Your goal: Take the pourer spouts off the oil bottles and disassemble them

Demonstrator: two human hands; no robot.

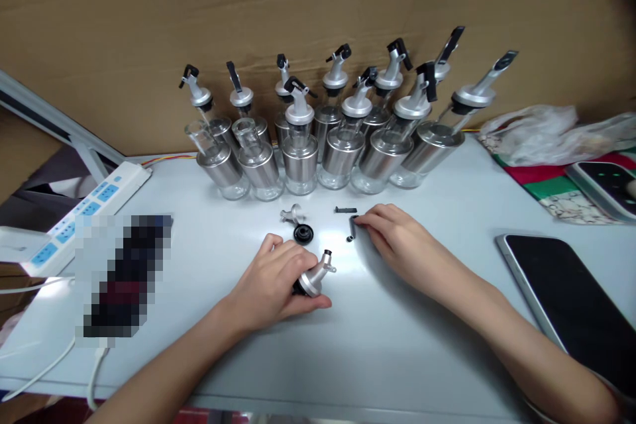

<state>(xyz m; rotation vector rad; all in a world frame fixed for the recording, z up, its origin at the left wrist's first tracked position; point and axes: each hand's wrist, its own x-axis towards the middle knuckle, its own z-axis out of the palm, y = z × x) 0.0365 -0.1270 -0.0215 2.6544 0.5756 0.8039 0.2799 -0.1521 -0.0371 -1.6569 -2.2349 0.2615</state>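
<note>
My left hand (275, 278) is closed round a silver pourer spout (314, 278), its tip pointing up and to the right. With thumb and fingers pinched together, my right hand (395, 232) grips the end of a small black lever cap (352, 228) at the table surface. Just behind it lies a second black lever cap (346, 210). Another silver spout (295, 214) rests on its side farther left, next to a round black stopper (303, 234). Part of the held spout's base is hidden by my left fingers.
Several glass-and-steel oil bottles (300, 165) stand in two rows at the back, most with pourers fitted. A power strip (89, 212) and a blurred-out dark device (126, 278) lie left. Right are a tablet-like device (571, 298), a smaller device (603, 189) and a plastic bag (536, 132).
</note>
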